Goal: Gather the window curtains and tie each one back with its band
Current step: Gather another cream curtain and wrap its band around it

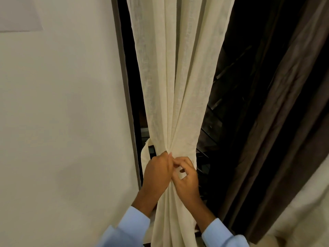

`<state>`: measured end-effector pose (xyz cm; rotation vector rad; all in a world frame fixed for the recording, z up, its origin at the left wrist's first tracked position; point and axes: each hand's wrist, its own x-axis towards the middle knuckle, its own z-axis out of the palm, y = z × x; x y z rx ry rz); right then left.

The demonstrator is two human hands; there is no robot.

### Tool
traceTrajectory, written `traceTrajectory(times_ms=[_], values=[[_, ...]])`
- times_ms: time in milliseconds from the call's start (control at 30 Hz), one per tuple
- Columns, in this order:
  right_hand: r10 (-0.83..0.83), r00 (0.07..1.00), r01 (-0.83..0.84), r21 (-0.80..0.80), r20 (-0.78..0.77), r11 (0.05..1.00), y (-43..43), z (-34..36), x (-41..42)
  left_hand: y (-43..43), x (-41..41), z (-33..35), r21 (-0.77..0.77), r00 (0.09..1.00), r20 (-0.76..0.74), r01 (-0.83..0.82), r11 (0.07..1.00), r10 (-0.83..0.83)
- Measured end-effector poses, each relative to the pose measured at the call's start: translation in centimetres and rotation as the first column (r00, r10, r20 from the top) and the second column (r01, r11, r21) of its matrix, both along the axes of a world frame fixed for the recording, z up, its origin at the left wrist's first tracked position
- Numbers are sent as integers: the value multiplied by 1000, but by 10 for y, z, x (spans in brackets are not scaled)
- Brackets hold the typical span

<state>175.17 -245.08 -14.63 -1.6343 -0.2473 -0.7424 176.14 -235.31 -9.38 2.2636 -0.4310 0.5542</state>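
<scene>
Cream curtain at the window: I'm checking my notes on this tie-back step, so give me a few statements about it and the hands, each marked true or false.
1. The cream curtain is bunched into one bundle where the hands meet. True.
2. The left hand hangs free of the fabric. False: it grips the gather, next to the right hand.
3. A cream band loops out on the wall side of the gather. True.
4. The dark brown curtain hangs left of the cream one. False: it hangs to its right.
5. Both sleeves are red. False: light blue.
</scene>
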Motion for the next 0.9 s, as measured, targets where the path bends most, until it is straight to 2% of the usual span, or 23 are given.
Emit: traceTrajectory(times_ms=[100, 167, 267, 333, 433, 500, 600, 700, 733, 800, 833, 867, 900], values=[[-19, 986, 34, 85, -164, 996, -9, 12, -3, -2, 2, -5, 94, 999, 45, -15, 995, 10], [43, 962, -11, 119, -270, 993, -12, 29, -1, -7, -1, -11, 56, 999, 21, 39, 998, -40], [26, 941, -44, -46, -338, 998, -16, 59, 9, -13, 0, -20, -96, 980, -133, 137, 986, -149], [-41, 926, -21, -160, -376, 987, -18, 74, 15, -16, 2, -23, -103, 958, -246, 128, 986, -150], [-69, 899, -19, -196, -433, 981, -19, 82, 21, -22, 0, -26, -64, 990, -90, 99, 993, -104], [-102, 888, 11, -202, -448, 979, -18, 81, 22, -26, 0, -27, -89, 987, -93, 126, 988, -134], [-183, 875, 95, -213, -448, 973, -18, 79, 24, -23, 7, -26, -103, 958, -206, 183, 978, -201], [-224, 860, 142, -208, -457, 968, -23, 75, 24, -9, 6, -29, -141, 946, -101, 294, 945, -309], [-228, 858, 153, -196, -460, 969, -26, 73, 24, -3, 4, -31, -230, 962, -62, 246, 942, -266], [-222, 858, 168, -157, -462, 973, -29, 69, 22, 8, 6, -38, -424, 999, 47, 4, 905, 18], [-219, 860, 174, -139, -462, 975, -30, 68, 21, 13, 6, -43, -524, 988, 18, -124, 843, 156], [-215, 863, 178, -123, -458, 976, -30, 67, 20, 17, 7, -44, -626, 974, -94, -219, 748, 207], [-213, 866, 182, -110, -452, 977, -31, 65, 19, 20, 9, -44, -715, 959, -242, -280, 641, 149]])
